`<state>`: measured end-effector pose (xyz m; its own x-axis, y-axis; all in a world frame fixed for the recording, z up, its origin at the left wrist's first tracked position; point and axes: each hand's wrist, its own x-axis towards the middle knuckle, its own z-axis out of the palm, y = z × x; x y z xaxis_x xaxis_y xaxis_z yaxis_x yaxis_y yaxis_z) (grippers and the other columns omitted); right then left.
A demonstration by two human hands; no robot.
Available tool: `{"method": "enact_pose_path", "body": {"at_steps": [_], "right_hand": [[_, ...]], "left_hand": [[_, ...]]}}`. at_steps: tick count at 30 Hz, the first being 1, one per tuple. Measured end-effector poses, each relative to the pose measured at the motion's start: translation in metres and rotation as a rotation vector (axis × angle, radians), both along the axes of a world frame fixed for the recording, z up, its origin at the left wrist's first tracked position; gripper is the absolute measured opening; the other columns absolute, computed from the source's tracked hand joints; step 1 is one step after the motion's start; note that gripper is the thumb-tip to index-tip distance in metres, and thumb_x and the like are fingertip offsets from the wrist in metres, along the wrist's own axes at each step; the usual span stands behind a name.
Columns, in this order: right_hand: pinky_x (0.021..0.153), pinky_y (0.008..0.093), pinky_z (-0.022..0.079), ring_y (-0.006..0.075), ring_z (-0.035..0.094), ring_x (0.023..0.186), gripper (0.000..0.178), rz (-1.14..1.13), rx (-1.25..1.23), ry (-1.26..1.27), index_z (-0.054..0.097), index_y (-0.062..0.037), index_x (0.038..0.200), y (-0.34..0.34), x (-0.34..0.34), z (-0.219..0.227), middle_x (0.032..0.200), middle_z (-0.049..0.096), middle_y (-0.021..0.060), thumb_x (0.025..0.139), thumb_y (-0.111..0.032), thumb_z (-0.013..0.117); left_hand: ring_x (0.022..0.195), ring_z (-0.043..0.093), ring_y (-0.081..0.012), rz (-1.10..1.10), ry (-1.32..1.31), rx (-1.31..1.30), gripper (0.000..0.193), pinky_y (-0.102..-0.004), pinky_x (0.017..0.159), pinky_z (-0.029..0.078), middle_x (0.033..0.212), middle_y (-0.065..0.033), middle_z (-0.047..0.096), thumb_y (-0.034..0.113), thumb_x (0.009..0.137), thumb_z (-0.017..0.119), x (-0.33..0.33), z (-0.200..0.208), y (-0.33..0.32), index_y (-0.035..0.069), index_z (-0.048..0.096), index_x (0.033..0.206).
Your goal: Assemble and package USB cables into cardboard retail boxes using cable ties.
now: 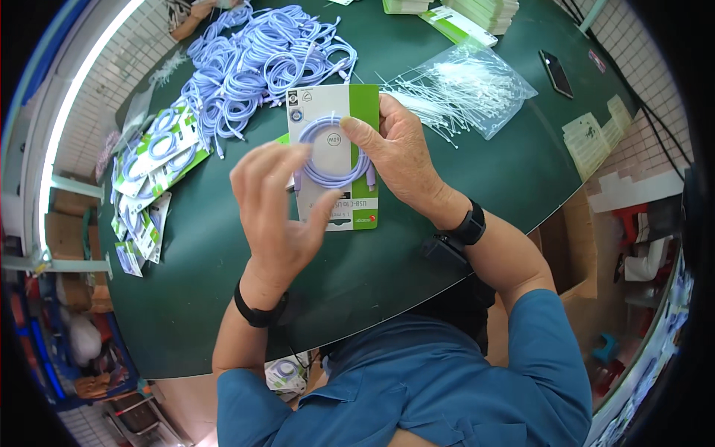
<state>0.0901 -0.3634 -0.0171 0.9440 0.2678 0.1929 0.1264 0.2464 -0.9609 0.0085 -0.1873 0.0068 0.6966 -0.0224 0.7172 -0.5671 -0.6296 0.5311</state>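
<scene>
My right hand [403,155] grips a white-and-green packaging card [363,100] by its right edge. The thumb lies over the front, pressing a coiled lilac USB cable [330,181] against it, and the other fingers are hidden behind. Both cable ends hang at the sides of the coil. Slightly blurred, my left hand [274,205] is raised at the card's left edge with fingers and thumb apart. It seems to hold nothing; whether its fingertips touch the coil, I cannot tell.
A heap of lilac cables [257,63] covers the table's far left. Carded cables [160,167] pile up below it. Beyond my right hand lies a plastic bag of white zip ties [477,86]. Card stacks [488,11], a phone [556,74] and another person's hand [190,18] are farther off.
</scene>
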Motion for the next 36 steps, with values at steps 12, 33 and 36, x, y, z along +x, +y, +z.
{"method": "enact_pose_path", "body": {"at_steps": [12, 33, 36], "right_hand": [[0.077, 0.0236, 0.055, 0.0052, 0.062, 0.091, 0.030, 0.017, -0.083, -0.123, 0.061, 0.0036, 0.118, 0.008, -0.002, -0.007, 0.103, 0.069, 0.0052, 0.102, -0.020, 0.069], [0.069, 0.0285, 0.054, 0.0091, 0.061, 0.078, 0.025, -0.130, -0.017, -0.111, 0.064, 0.0023, 0.104, 0.026, -0.017, -0.012, 0.089, 0.070, 0.0051, 0.101, -0.022, 0.070], [0.070, 0.0278, 0.054, 0.0085, 0.062, 0.079, 0.025, -0.118, -0.007, -0.103, 0.065, 0.0016, 0.108, 0.026, -0.015, -0.013, 0.092, 0.071, 0.0045, 0.103, -0.022, 0.067]], "left_hand": [[0.097, 0.057, -0.0251, -0.125, -0.071, 0.542, 0.030, -0.0432, 0.091, 0.041, 0.092, 0.0001, 0.064, 0.012, 0.068, 0.086, 0.015, -0.003, 0.007, 0.011, 0.072, 0.095], [0.082, 0.061, -0.0241, 0.022, -0.137, 0.483, 0.021, -0.0417, 0.086, 0.041, 0.089, -0.0005, 0.065, 0.012, 0.078, 0.080, 0.009, -0.021, -0.013, 0.008, 0.068, 0.094], [0.082, 0.061, -0.0243, 0.007, -0.190, 0.538, 0.024, -0.0418, 0.086, 0.042, 0.092, -0.0006, 0.065, 0.013, 0.078, 0.080, 0.010, -0.023, -0.007, 0.007, 0.068, 0.098]]}}
